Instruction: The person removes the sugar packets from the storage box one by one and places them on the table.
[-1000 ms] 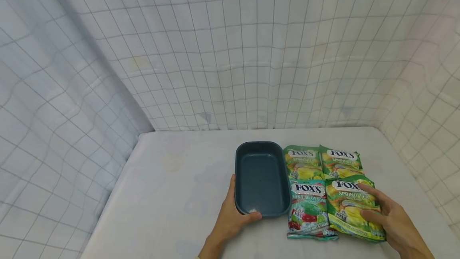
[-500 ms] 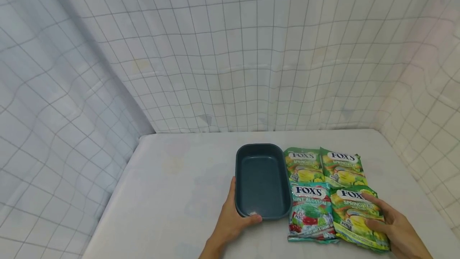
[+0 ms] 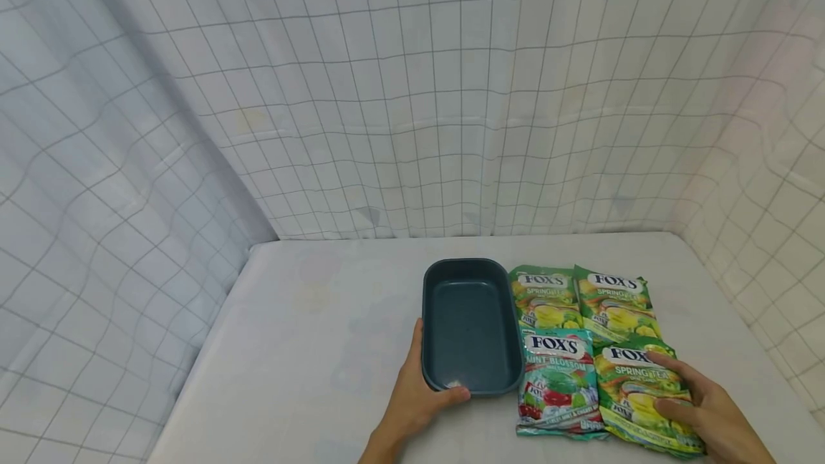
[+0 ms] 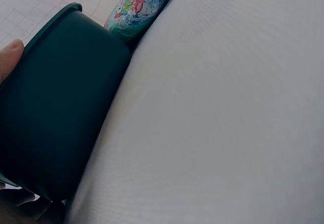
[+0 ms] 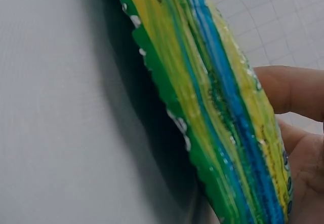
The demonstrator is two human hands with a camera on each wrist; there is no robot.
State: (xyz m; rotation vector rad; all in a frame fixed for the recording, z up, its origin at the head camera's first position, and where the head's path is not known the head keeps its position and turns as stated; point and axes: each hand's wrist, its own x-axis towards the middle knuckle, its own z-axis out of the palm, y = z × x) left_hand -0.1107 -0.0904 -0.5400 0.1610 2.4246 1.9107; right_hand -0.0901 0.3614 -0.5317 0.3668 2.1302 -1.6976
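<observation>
My left hand (image 3: 415, 399) holds the front left corner of a dark teal rectangular container (image 3: 469, 335). In the left wrist view its thumb (image 4: 9, 58) lies at the rim and other fingers sit in shadow below. My right hand (image 3: 705, 407) grips the right side of a green and yellow Fox's Spring Tea candy bag (image 3: 634, 399). The right wrist view shows this candy bag (image 5: 212, 102) edge-on, its crimped edge above a shadow on the table. Left of it lies a teal Fox's Mint Blossom candy bag (image 3: 559, 385), close beside the container.
Two more Spring Tea candy bags, one at the back left (image 3: 544, 299) and one at the back right (image 3: 615, 306), lie behind the front pair. White cloth covers the table (image 3: 309, 349). Grid-patterned curtains (image 3: 451, 92) hang at the back and both sides.
My right hand has moved the Spring Tea bag a little toward me and to the right, uncovering more of the back right bag. The left hand and container keep their place.
</observation>
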